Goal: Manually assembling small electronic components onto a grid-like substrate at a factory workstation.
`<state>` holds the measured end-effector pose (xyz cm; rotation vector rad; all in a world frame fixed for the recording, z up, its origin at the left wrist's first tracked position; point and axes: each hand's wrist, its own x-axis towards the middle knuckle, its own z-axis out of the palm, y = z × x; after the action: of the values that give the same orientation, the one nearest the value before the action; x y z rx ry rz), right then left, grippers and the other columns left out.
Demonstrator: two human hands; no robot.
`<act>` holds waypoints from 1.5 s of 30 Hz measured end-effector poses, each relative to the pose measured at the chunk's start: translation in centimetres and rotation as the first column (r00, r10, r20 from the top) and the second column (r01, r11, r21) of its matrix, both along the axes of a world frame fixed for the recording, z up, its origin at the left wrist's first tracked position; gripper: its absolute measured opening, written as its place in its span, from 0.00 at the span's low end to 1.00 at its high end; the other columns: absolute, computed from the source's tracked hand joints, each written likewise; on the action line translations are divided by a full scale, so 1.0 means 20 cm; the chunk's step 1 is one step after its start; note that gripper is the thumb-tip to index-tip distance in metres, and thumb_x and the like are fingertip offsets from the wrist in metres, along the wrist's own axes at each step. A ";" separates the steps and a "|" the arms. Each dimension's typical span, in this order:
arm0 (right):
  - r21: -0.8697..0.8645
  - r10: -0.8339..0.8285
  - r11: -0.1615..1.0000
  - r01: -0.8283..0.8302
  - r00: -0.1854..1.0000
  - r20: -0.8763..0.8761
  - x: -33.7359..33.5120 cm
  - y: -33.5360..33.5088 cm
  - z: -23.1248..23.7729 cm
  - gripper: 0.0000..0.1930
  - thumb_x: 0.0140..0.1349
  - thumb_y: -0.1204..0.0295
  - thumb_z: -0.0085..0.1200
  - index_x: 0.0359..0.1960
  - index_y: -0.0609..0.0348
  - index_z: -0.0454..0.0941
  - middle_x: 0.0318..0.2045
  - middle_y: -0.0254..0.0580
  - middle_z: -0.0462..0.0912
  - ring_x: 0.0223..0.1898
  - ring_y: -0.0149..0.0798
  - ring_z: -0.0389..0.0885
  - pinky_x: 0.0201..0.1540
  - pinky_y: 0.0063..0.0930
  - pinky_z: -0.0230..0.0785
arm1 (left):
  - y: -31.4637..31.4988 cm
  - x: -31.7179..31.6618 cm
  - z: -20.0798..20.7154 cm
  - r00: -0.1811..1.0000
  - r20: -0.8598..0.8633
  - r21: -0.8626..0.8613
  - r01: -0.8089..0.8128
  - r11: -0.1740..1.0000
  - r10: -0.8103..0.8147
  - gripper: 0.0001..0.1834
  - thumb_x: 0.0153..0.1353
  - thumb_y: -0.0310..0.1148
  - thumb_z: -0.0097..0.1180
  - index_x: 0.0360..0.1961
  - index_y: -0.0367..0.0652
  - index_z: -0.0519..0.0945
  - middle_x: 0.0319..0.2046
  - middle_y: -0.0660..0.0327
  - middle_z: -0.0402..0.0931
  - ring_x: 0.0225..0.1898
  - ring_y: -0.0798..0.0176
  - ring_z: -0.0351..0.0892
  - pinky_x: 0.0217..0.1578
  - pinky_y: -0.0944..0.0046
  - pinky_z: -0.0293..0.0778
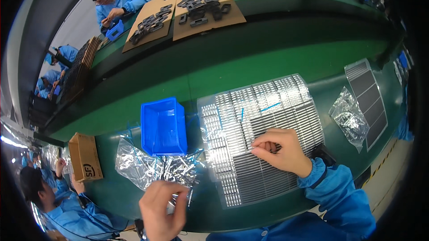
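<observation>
While my right hand (286,152) is hovering over or resting on the strip-covered sheet (239,138), its thumb and index finger are pointing left and nearly meeting; I cannot tell whether they are gripping anything thin. The sheet's silver and dark rows are spreading out on every side of those fingers. My left hand (158,209) is curling in front of the pile of loose silvery strips (176,169), thumb and index bending toward each other with little gap, and I cannot see whether they are holding a strip. My right forearm, in its blue sleeve (342,196), is slanting up from the lower right, palm facing down; my left hand is rising from the lower edge, knuckles up. Beyond the pile, a blue bin (181,134) is standing upright.
</observation>
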<state>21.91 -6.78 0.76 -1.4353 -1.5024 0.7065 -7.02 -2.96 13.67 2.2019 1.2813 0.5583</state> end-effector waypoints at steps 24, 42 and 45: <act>0.117 0.196 0.974 -0.195 0.981 -0.001 0.00 -0.03 -0.02 0.06 0.59 0.71 0.71 0.35 0.57 0.89 0.28 0.38 0.84 0.25 0.38 0.83 0.27 0.29 0.75 | 0.13 0.41 -0.57 0.815 0.570 -0.352 0.353 0.867 -0.101 0.05 0.60 0.24 0.70 0.37 0.37 0.87 0.36 0.58 0.85 0.35 0.68 0.81 0.35 0.68 0.74; 0.086 0.167 0.982 -0.170 0.985 0.041 0.00 -0.04 -0.02 0.07 0.57 0.73 0.72 0.37 0.57 0.89 0.31 0.39 0.86 0.29 0.38 0.85 0.30 0.29 0.77 | 0.15 0.41 -0.61 0.856 0.469 -0.180 0.334 0.925 -0.218 0.05 0.60 0.23 0.67 0.36 0.36 0.84 0.32 0.55 0.84 0.33 0.61 0.83 0.35 0.64 0.77; 0.053 0.127 0.990 -0.129 0.991 0.049 0.00 -0.04 -0.01 0.07 0.57 0.72 0.72 0.37 0.56 0.89 0.32 0.39 0.86 0.30 0.38 0.85 0.32 0.30 0.78 | 0.15 0.40 -0.60 0.866 0.429 -0.126 0.337 0.933 -0.256 0.04 0.60 0.23 0.68 0.35 0.36 0.84 0.30 0.55 0.84 0.32 0.59 0.84 0.35 0.64 0.77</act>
<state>21.86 -7.62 0.58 -1.3301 -1.6486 0.7072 1.01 0.13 1.72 1.9337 0.7261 0.6878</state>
